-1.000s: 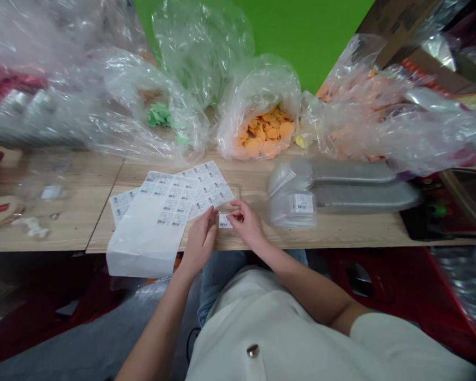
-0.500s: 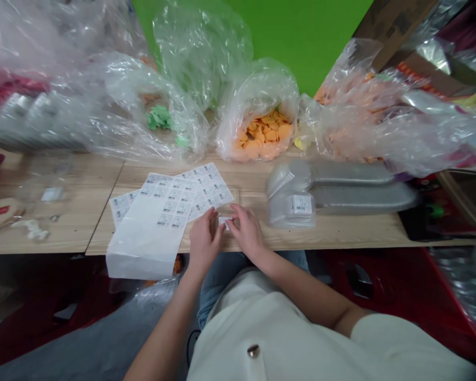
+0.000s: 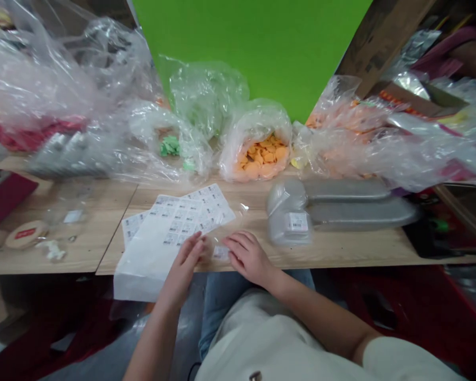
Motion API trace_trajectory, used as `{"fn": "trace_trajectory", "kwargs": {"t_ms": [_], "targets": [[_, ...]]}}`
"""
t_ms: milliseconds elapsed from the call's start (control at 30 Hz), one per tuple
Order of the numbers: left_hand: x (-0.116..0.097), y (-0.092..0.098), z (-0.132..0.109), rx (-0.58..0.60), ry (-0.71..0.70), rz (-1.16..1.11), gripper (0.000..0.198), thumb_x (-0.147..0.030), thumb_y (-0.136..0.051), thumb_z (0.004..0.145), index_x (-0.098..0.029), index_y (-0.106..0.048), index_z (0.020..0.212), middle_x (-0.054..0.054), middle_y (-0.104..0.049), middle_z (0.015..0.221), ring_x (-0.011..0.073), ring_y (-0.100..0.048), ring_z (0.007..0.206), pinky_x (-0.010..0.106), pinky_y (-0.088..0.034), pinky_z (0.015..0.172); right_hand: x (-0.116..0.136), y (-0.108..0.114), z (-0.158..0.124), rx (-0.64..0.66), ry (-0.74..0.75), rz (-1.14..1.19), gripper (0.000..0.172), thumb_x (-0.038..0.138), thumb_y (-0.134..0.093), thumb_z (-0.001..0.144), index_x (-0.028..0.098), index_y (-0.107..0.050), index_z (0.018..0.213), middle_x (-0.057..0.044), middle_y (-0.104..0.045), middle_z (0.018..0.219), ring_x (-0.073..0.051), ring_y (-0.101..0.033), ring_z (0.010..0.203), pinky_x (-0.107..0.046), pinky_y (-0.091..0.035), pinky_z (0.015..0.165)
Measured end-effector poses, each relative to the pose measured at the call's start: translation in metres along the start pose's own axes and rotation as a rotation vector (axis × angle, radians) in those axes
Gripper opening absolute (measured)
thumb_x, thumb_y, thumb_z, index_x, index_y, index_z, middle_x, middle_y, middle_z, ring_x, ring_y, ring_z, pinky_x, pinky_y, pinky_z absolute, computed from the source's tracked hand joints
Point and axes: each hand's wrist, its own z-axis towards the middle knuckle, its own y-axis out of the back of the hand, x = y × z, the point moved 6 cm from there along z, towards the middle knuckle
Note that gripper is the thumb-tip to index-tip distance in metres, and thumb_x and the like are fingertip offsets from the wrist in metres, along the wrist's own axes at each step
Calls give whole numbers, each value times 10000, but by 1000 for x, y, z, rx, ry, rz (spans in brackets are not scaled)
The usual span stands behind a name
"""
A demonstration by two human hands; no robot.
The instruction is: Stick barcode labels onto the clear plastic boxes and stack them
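Observation:
My left hand (image 3: 182,267) lies with fingers stretched out at the near table edge, touching the lower corner of a sheet of barcode labels (image 3: 170,227). My right hand (image 3: 248,256) rests palm down beside it, fingers spread. Between the two hands lies a small clear bag with a white label (image 3: 221,252) flat on the wooden table (image 3: 341,246); both hands' fingertips are at its edges. More label sheets (image 3: 212,203) fan out behind.
A stack of clear bags with a barcode sticker (image 3: 297,219) lies to the right. Behind stand open plastic sacks of orange discs (image 3: 264,153) and green pieces (image 3: 170,145). A round red-labelled lid (image 3: 26,234) sits at left. Crumpled plastic fills the back.
Both hands went from pinching the small labelled bag to lying flat beside it on the table. The head camera tilted up, so everything sits lower in view.

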Motion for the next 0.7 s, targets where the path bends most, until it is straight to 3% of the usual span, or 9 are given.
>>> {"fn": "trace_trajectory", "kwargs": {"t_ms": [100,200,300,367,433,500,567,633,700], "targets": [[-7,-26,-12,246,187,-196,577,-379,-621,752,-217,-442,1276,108,-607,1131,207,-620,925,332,-490,788,12,6,5,44,29,77,447,302,-473,859,152,-436,1279,-111,-518,1222,-197,-444,1152,-354,-363,1005],[-13,-36,-19,227,179,-257,623,-317,-676,710,-224,-437,1278,82,-618,1095,184,-612,931,276,-491,768,20,17,7,102,12,87,564,405,-533,826,88,-421,1278,-151,-491,1258,-215,-433,1177,-345,-361,1010],[-25,-44,-28,286,163,-300,592,-283,-649,740,-266,-431,1290,47,-630,1027,163,-610,909,267,-487,797,39,52,5,134,111,52,675,507,-566,780,110,-402,1300,-132,-464,1304,-222,-383,1226,-350,-329,1037],[-44,-54,-31,339,123,-287,560,-307,-635,746,-284,-456,1276,38,-639,950,167,-619,834,279,-505,746,52,88,0,101,177,-31,596,485,-531,813,185,-404,1313,-88,-452,1337,-215,-362,1246,-360,-306,1051],[-68,-75,-28,396,43,-214,529,-357,-622,745,-283,-488,1251,45,-639,940,186,-617,802,305,-516,695,53,126,-4,48,175,-130,510,429,-498,848,243,-411,1315,-63,-459,1342,-214,-383,1232,-372,-308,1046],[-89,-103,-18,399,-115,-61,499,-390,-590,762,-270,-495,1237,61,-620,1013,211,-603,880,351,-510,745,38,158,-9,-1,90,-208,494,392,-509,846,263,-418,1314,-69,-478,1323,-227,-420,1203,-399,-328,1027],[-101,-126,-6,266,-370,141,488,-393,-563,783,-242,-477,1239,90,-560,1139,239,-529,1068,414,-451,887,12,176,-16,-10,-16,-251,518,359,-553,823,251,-423,1313,-88,-508,1285,-245,-453,1175,-429,-360,996],[-95,-145,-2,125,-596,290,578,-370,-575,779,-238,-379,1306,120,-412,1325,264,-373,1246,470,-355,991,-13,181,-25,15,-93,-255,540,329,-597,793,239,-439,1302,-107,-522,1262,-262,-472,1161,-447,-391,963],[-71,-164,-3,175,-645,342,705,-338,-574,787,-252,-213,1386,132,-263,1426,263,-256,1322,484,-298,1034,-31,177,-36,48,-124,-192,573,333,-623,769,236,-438,1302,-116,-488,1301,-270,-445,1200,-448,-389,972]]}}
